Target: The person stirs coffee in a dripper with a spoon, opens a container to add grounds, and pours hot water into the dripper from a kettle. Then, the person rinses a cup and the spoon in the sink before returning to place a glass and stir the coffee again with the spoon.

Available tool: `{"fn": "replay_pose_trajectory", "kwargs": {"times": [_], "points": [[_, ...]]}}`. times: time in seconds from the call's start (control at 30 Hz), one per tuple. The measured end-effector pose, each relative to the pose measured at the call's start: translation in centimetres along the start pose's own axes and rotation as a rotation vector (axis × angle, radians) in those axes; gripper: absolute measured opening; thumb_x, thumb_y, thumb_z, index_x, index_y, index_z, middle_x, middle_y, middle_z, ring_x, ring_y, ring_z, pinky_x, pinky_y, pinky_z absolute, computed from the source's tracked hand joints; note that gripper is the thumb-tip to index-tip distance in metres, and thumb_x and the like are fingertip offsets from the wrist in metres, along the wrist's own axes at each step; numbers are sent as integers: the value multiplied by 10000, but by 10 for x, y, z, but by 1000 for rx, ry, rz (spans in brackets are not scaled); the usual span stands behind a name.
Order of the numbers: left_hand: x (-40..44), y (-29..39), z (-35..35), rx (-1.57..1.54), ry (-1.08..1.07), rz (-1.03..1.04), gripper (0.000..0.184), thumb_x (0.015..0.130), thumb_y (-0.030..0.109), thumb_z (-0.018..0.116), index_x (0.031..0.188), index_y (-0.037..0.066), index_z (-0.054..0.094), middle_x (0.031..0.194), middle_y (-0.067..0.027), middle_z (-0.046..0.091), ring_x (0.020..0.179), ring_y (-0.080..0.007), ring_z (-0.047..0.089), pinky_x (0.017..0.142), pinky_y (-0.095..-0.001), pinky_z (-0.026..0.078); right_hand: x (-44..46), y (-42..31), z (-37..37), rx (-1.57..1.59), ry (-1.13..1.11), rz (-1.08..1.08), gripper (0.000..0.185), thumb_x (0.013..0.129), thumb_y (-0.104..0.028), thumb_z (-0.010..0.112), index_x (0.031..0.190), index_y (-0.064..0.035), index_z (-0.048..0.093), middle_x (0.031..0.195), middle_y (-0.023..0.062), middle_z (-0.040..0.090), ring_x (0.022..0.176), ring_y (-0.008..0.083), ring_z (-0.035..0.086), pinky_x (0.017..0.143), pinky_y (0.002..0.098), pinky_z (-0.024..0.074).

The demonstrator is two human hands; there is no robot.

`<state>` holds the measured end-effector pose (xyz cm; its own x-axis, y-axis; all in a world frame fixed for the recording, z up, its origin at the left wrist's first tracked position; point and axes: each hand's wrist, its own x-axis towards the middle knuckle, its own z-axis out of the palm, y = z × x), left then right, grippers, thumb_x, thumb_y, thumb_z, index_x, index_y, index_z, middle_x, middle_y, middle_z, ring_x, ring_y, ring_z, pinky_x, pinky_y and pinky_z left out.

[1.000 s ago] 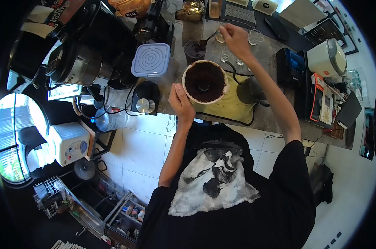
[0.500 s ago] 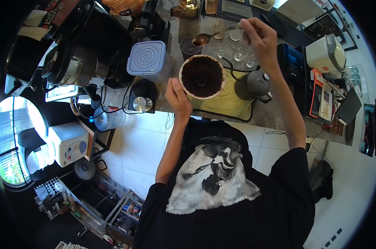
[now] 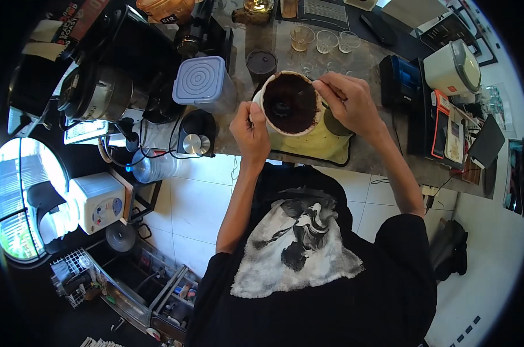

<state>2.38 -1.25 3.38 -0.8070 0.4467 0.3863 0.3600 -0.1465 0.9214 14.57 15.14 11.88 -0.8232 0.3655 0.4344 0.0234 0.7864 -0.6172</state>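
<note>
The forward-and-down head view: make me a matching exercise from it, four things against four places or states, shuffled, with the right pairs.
1. Round, pale-rimmed vessel of dark grounds
2. Square plastic tub with lavender lid
3. Yellow, dark-edged cloth
4. Small clear glasses

A. Lying flat near the counter's front edge
B. Standing in a row, far side
C. Gripped by the left hand
D. Closed, left of the vessel

1-C, 2-D, 3-A, 4-B

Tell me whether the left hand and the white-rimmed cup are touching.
Touching. The head view shows the left hand closed against the side of the white-rimmed cup, no gap between them.
</note>
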Motion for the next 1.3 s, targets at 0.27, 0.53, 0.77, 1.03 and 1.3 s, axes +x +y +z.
{"fn": "replay_pose_trajectory", "kwargs": {"times": [0.27, 0.53, 0.77, 1.03, 1.3], "points": [[-3, 4, 5, -6, -14, -10, 371, 1022, 249, 441, 716, 46, 389, 637, 53, 346, 616, -26, 305, 524, -226, 263, -20, 49, 19, 438, 56, 410, 245, 939, -162, 586, 773, 17, 599, 588, -27, 512, 535, 31, 413, 483, 228, 316], [-4, -4, 5, -60, 43, -57, 390, 1027, 260, 414, 713, 30, 404, 629, 29, 361, 605, -51, 323, 530, -244, 296, -5, 51, 11, 745, 67, 583, 231, 929, -203, 598, 779, -29, 614, 564, -56, 455, 515, 19, 376, 482, 200, 263], [-5, -11, 1, -64, 110, -76, 407, 1036, 294, 382, 720, 39, 401, 643, 22, 385, 620, -50, 347, 551, -242, 313, 34, 62, 4, 789, 139, 467, 252, 923, -237, 603, 788, -28, 645, 558, -53, 466, 510, 23, 381, 496, 198, 273], [-13, -18, -2, -90, 126, -129, 397, 1036, 286, 383, 732, 33, 416, 652, 14, 405, 631, -57, 369, 567, -246, 332, 70, 100, 49, 370, 231, 297, 273, 928, -225, 595, 809, 17, 635, 578, 5, 553, 519, 77, 466, 512, 261, 382], [-14, -20, -4, -88, 123, -133, 395, 1036, 284, 380, 738, 27, 426, 658, 12, 413, 634, -56, 371, 568, -246, 334, 81, 88, 67, 7, 204, 52, 241, 930, -209, 601, 850, 18, 620, 568, 140, 503, 476, 172, 411, 494, 339, 359]]}}
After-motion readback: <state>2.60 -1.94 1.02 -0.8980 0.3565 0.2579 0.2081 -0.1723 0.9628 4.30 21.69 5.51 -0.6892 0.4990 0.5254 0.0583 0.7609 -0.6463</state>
